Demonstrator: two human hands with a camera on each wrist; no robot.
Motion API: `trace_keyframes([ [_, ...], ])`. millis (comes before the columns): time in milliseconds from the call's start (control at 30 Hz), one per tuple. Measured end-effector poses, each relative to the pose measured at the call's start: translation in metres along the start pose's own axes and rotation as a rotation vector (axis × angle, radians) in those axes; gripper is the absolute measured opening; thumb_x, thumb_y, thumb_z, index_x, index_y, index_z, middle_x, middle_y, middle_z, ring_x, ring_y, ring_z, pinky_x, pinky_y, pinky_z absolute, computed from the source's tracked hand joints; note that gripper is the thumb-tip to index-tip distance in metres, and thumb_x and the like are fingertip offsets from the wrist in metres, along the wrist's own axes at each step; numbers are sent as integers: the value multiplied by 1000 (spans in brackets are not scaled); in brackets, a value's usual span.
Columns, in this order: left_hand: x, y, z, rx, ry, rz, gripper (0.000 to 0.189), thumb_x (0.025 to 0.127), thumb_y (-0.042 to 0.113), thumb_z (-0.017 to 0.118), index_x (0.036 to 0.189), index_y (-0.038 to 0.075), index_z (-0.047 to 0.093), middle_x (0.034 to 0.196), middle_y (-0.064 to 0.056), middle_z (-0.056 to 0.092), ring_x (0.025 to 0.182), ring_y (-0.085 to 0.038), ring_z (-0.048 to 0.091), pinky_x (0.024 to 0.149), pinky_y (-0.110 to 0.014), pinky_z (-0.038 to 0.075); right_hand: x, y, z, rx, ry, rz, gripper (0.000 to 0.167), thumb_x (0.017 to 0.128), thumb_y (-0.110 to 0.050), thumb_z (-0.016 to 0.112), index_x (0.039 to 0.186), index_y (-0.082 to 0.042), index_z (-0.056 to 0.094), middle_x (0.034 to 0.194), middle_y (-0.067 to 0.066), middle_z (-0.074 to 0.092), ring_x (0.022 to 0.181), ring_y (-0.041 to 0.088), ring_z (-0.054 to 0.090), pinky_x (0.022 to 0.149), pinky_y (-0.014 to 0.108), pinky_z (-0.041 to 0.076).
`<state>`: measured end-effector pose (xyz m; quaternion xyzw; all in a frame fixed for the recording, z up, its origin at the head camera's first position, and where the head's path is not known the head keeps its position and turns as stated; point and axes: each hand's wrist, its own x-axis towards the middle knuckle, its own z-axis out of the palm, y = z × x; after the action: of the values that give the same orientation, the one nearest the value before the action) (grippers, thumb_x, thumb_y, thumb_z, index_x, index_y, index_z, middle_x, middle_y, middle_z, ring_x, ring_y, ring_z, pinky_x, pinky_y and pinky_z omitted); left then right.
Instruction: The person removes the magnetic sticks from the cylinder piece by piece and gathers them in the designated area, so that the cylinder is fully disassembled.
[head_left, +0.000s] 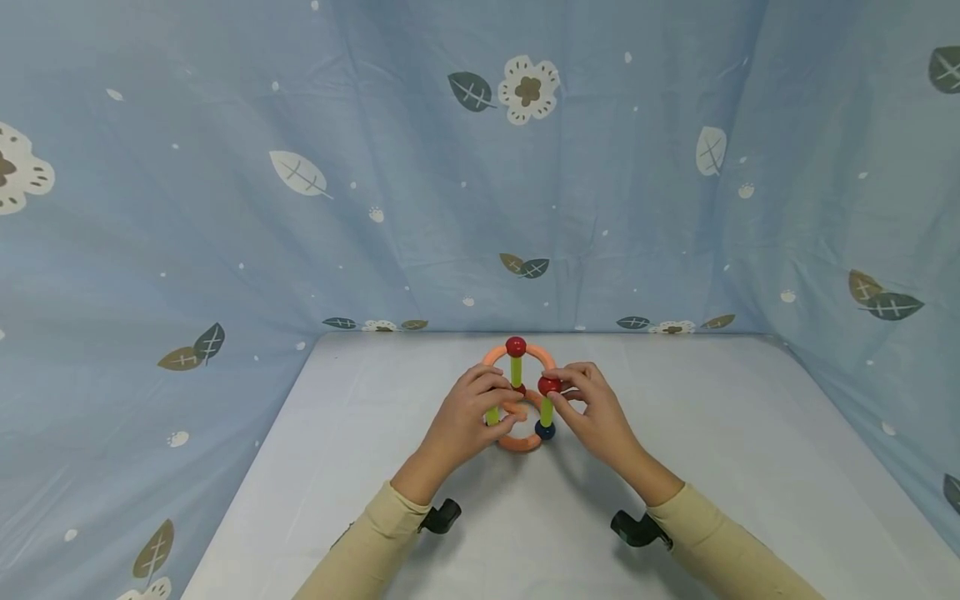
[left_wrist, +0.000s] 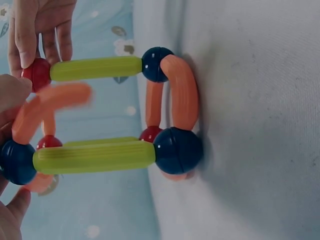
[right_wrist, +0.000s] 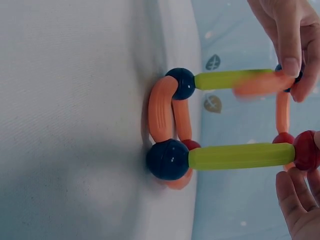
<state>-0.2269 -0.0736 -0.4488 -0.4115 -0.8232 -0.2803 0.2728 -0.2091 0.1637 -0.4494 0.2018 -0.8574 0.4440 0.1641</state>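
Note:
A frame of magnetic building sticks and balls stands on the table: upright green sticks (left_wrist: 95, 160) join a lower ring of curved orange sticks (right_wrist: 161, 107) to upper balls. With its fingers, my left hand (head_left: 468, 408) holds the upper blue ball (left_wrist: 17, 161) at the frame's left. From that ball a curved orange stick (left_wrist: 75, 96) juts inward, its free end blurred. My right hand (head_left: 595, 408) pinches the upper red ball (right_wrist: 306, 150) at the right between thumb and fingers. Another red ball (head_left: 515, 347) tops the back green stick (head_left: 516, 372). Dark blue balls (right_wrist: 168, 160) sit at the front base.
The white table (head_left: 337, 467) runs back to a blue patterned curtain (head_left: 420, 167), which also hangs along both sides. Black wrist camera mounts (head_left: 442, 517) stick out below the sleeves (head_left: 375, 533), over the table.

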Motion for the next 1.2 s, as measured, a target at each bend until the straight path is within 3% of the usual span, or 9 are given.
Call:
trace_keyframes([
  [233, 0, 2, -2, -11, -14, -28, 19, 83, 14, 85, 101, 11, 78, 104, 2, 70, 117, -23, 59, 111, -36, 42, 1, 0, -1, -8, -11, 29, 31, 97, -13, 72, 127, -14, 68, 119, 9, 55, 102, 20, 64, 88, 41, 59],
  [433, 0, 2, -1, -8, -4, -28, 21, 83, 14, 85, 102, 13, 77, 109, 1, 70, 117, -22, 59, 111, -37, 42, 0, 0, 0, -3, -1, 6, 31, 96, -11, 72, 127, -13, 68, 119, 9, 55, 101, 21, 64, 86, 41, 60],
  [733, -4, 1, -2, -20, 11, -63, 40, 85, 18, 83, 123, 10, 71, 131, -5, 63, 131, -26, 52, 112, -41, 42, -5, 3, 1, 2, 32, -10, 43, 95, -9, 73, 136, -12, 62, 122, 10, 56, 101, 21, 65, 85, 41, 60],
  [1000, -16, -5, -5, -39, 52, -187, 66, 87, 23, 81, 146, 11, 54, 150, -8, 50, 138, -27, 45, 108, -48, 46, -12, 8, -1, 14, 24, 33, 59, 91, -7, 76, 145, -9, 51, 129, 11, 57, 106, 29, 65, 87, 46, 59],
  [1200, -32, -11, -5, -61, 51, -317, 79, 88, 31, 81, 154, 10, 42, 152, -9, 47, 140, -27, 44, 111, -50, 43, -21, 20, 0, 8, -1, 78, 62, 90, -3, 76, 146, -6, 49, 129, 15, 58, 106, 29, 64, 87, 46, 58],
])
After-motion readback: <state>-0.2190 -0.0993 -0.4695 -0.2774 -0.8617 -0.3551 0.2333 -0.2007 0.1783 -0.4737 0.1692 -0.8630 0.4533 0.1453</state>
